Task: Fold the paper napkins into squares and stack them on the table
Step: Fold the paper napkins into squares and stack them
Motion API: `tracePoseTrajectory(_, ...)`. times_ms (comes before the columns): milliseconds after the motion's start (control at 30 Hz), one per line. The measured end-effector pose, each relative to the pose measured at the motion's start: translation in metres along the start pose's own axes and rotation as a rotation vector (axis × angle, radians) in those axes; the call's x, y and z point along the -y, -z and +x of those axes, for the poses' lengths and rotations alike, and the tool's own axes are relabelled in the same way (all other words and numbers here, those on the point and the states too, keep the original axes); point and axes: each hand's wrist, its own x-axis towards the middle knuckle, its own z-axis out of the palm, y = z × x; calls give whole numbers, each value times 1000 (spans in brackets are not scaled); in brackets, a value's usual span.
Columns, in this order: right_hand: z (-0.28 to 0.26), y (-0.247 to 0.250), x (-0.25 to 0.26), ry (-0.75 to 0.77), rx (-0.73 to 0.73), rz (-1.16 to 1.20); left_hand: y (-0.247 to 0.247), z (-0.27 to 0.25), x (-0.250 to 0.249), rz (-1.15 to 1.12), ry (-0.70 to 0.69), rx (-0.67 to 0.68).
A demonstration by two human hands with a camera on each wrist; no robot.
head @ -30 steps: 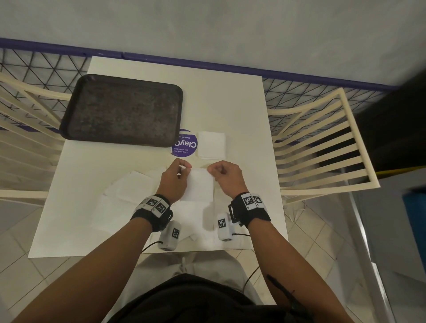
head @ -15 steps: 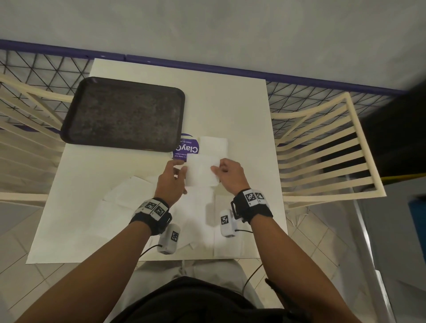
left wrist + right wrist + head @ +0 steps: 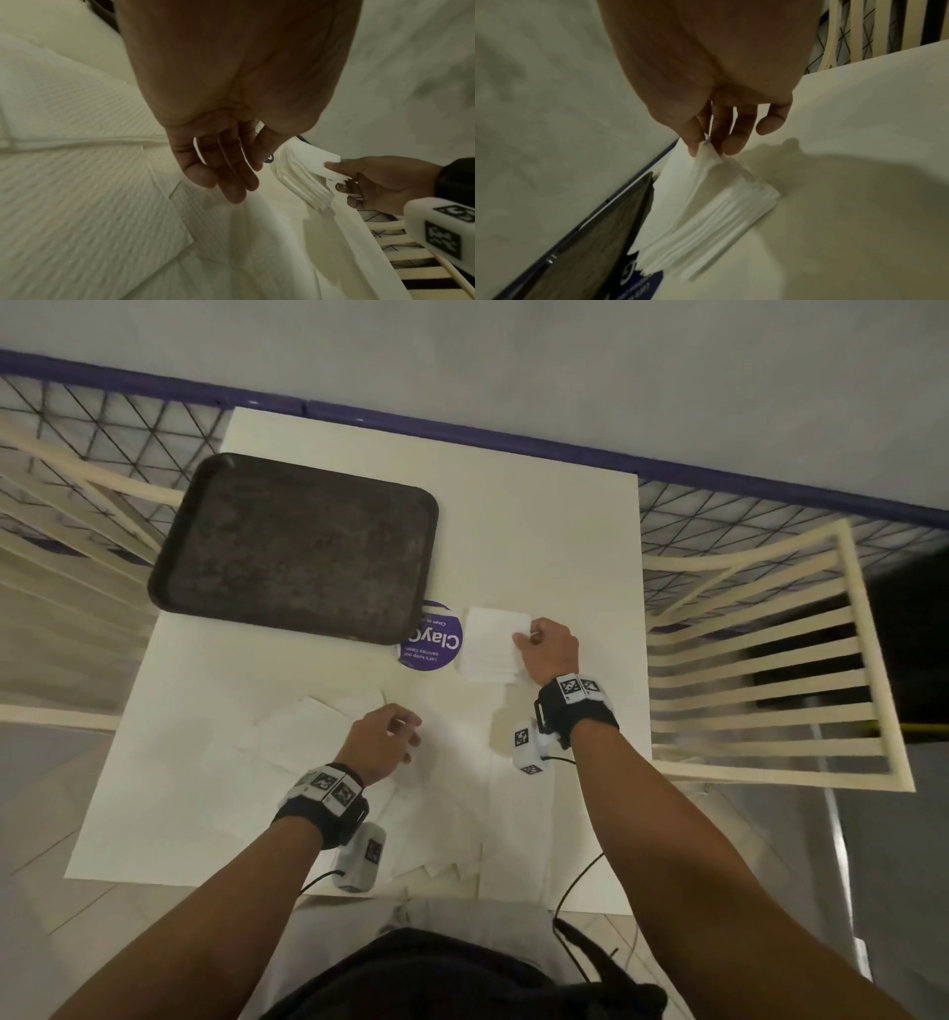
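A stack of folded white napkins (image 3: pixel 488 660) (image 3: pixel 718 219) (image 3: pixel 303 174) lies mid-table next to a purple sticker. My right hand (image 3: pixel 524 639) (image 3: pixel 706 148) (image 3: pixel 334 174) pinches the right corner of the top folded napkin (image 3: pixel 493 626) (image 3: pixel 680 192), lifting that corner off the stack. My left hand (image 3: pixel 405 737) (image 3: pixel 231 182) hovers nearer to me over the unfolded napkins (image 3: pixel 308 726) (image 3: pixel 77 182), with relaxed fingers and nothing in it. The unfolded napkins overlap one another across the table's near half.
A dark tray (image 3: pixel 292 546) (image 3: pixel 590 243) sits at the back left, partly over the purple sticker (image 3: pixel 431 639). Cream slatted chairs stand to the right (image 3: pixel 770 670) and left (image 3: pixel 51 557). Behind the white table (image 3: pixel 539 531) runs a wire fence with a purple rail.
Both hands carried the folded napkin away from me to the stack. The left hand let go and drew back over the unfolded napkins. The right hand still pinches the napkin on the stack.
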Motion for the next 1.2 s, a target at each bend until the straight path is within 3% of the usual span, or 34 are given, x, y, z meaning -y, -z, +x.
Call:
tracePoseTrajectory(200,2,-12,2,-29,-17,-149,0,4,-1,-1,24,-6)
tracePoseTrajectory(500,-22,-6,-11,17,-151,-26,-3,3,-9,-4,-4,-17)
tracePoseTrajectory(700,-65,-12,-43,108,-5,43,-10,-4,-11,26,-37,26)
tracePoseTrajectory(800,-92,-14,-62,152,103,-87,-18,-10,-9,34,-48,55)
tracePoseTrajectory(1000,-135,-18,-91,280,201,-624,-36,-23,2,79,-37,123)
tracePoseTrajectory(1200,-151,-26,-96,313,162,-722,-44,-33,15,129,-23,81)
